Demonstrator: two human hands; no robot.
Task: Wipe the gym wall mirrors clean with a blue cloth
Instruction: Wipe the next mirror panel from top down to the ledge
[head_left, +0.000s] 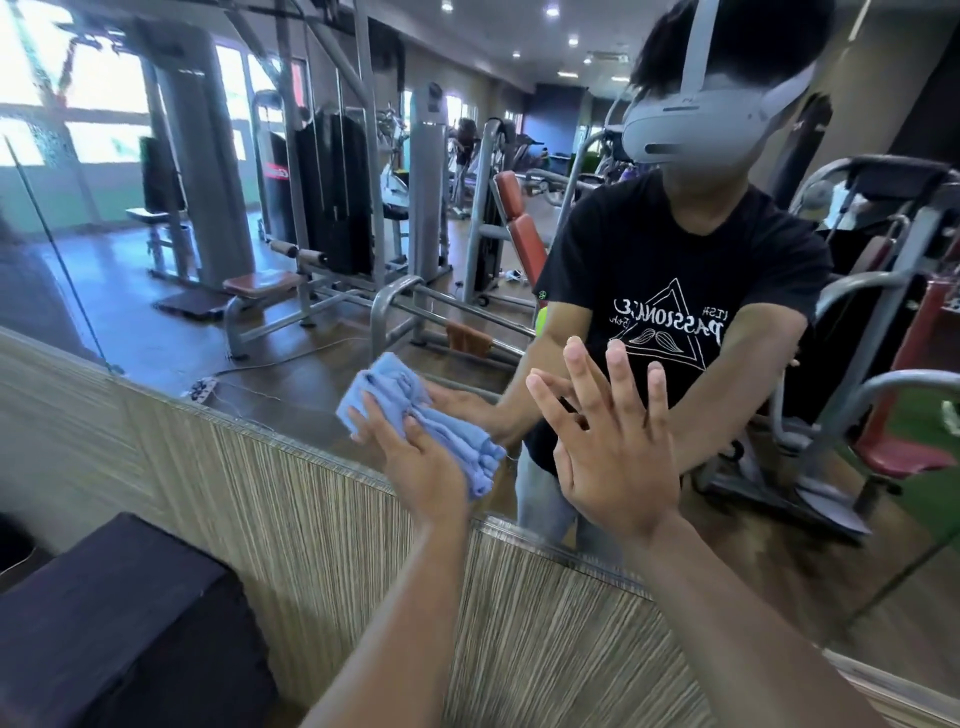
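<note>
The wall mirror (322, 218) fills the upper part of the head view above a striped wood-grain panel. A folded blue cloth (415, 421) lies flat on the glass near the mirror's lower edge. My left hand (415, 457) presses the cloth to the mirror with straight fingers. Just to its right, my right hand (613, 441) rests flat on the glass, fingers spread and straight, holding nothing. Both hands' reflections meet them in the mirror.
The striped panel (322, 519) runs below the mirror. A dark padded bench (119, 623) stands at the lower left, close to the wall. The mirror reflects gym machines, a wooden floor and the person wearing a headset. A vertical seam (57, 249) splits the mirror at left.
</note>
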